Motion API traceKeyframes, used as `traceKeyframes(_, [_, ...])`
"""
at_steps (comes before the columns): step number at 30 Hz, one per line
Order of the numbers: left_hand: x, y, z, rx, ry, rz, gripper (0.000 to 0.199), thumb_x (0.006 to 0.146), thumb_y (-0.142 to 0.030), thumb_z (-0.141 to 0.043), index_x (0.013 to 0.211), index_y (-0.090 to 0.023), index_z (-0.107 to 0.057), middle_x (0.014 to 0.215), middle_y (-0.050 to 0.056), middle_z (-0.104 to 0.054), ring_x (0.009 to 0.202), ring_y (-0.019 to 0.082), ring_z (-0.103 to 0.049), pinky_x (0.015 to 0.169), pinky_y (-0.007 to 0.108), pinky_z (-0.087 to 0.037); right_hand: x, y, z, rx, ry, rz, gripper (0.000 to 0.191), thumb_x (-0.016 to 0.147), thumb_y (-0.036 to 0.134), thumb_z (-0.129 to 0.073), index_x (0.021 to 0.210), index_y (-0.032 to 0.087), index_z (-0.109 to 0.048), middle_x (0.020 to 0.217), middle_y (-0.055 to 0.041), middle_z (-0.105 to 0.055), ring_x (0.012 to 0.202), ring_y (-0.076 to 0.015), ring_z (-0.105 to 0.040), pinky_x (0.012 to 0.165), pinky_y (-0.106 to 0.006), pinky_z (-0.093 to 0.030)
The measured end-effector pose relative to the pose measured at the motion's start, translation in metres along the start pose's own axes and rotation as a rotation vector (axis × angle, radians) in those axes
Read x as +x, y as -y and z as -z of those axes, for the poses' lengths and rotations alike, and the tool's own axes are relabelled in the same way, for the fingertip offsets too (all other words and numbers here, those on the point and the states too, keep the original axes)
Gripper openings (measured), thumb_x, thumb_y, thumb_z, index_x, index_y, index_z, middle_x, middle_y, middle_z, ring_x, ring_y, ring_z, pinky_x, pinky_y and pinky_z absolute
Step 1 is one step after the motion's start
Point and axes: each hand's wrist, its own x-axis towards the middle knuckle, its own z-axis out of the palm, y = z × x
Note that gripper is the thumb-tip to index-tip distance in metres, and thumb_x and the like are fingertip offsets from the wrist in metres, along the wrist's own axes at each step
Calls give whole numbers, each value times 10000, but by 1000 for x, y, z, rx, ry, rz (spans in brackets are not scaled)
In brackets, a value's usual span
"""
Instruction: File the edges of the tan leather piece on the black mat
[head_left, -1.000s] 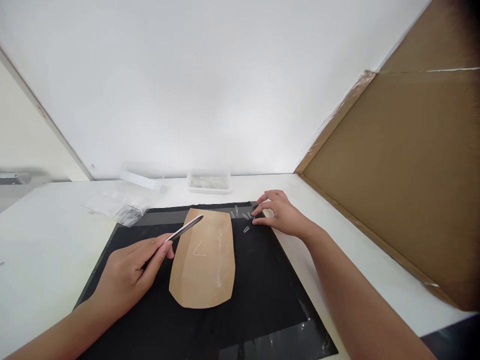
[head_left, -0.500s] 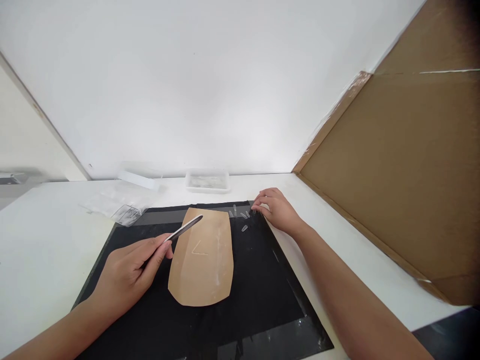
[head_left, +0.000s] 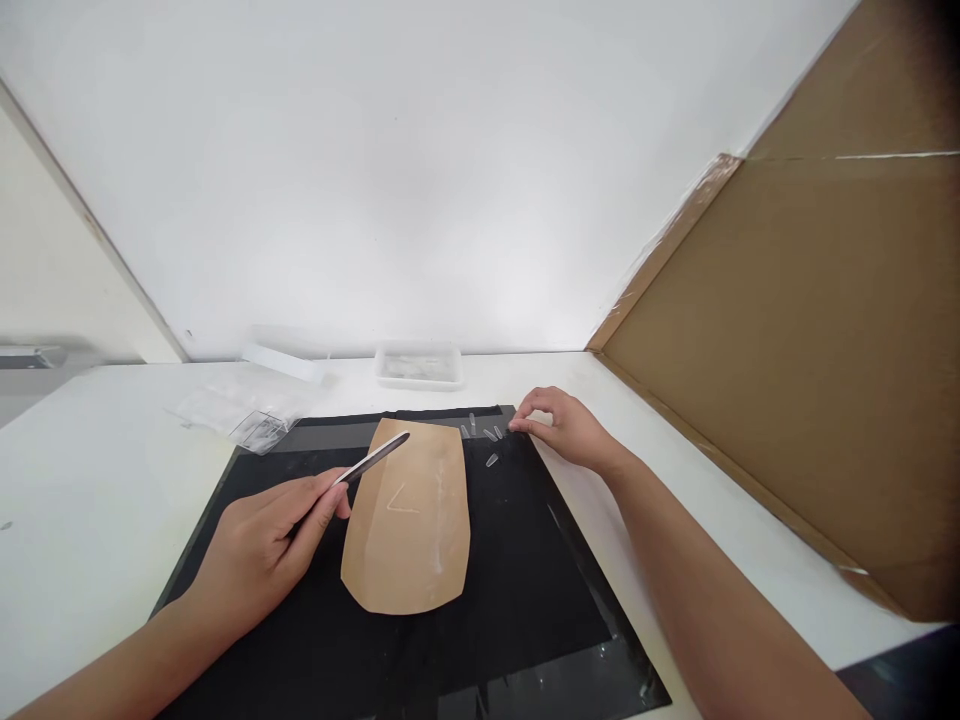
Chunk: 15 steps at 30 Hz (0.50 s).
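Observation:
A slim nail file point(head_left: 373, 458), dark on its face and white along the edge, is pinched in my left hand point(head_left: 259, 540). It slants over the upper part of a tan sheet point(head_left: 409, 560) with trimmed corners, which bears a pale V-shaped mark. My right hand point(head_left: 562, 428) has thumb and forefinger pinched together at the mat's far right edge, on what appears to be a clear nail tip, mostly covered by the fingers. Just left of those fingertips lie several clear false nail tips point(head_left: 492, 460), loose on the black mat point(head_left: 525, 560).
Behind the mat stands a clear plastic box point(head_left: 420, 382) with pale pieces inside. Crumpled clear plastic bags point(head_left: 232, 408) lie at the back left of the white table point(head_left: 67, 480). A cardboard panel point(head_left: 810, 350) rises along the right side, and a white wall closes the back.
The right thumb and fingers have drawn closer together, covering the nail tip that showed beneath them. My left hand holds the file almost unmoved; the view has shifted slightly.

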Motion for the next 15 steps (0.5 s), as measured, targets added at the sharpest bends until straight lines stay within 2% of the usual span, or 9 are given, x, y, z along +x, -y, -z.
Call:
traceKeyframes(5, [-1, 1, 0, 1, 6, -8, 181, 1022, -276, -548, 922, -240, -695, 842, -50, -766, 820, 133, -776, 860, 193, -586, 1, 2, -3, 62, 68, 32, 282, 888, 519, -696, 767, 266, -721, 1045, -36, -661, 978, -236, -649, 943, -415, -513])
traceKeyframes(11, [1, 0, -1, 25, -8, -26, 186, 1021, -277, -550, 915, -248, -699, 835, -56, -769, 852, 143, -781, 878, 204, -584, 3, -3, -7, -87, 29, 31, 265, 888, 511, -683, 778, 277, -741, 1032, -34, -681, 1006, -263, -629, 938, -438, -497])
traceKeyframes(15, [2, -3, -1, 40, -5, -21, 214, 1028, -289, -542, 893, -241, -701, 816, -51, -765, 824, 145, -778, 816, 201, -583, 3, -6, -8, -107, 9, 18, 263, 895, 511, -673, 800, 279, -754, 1043, -38, -686, 1030, -267, -621, 946, -432, -482])
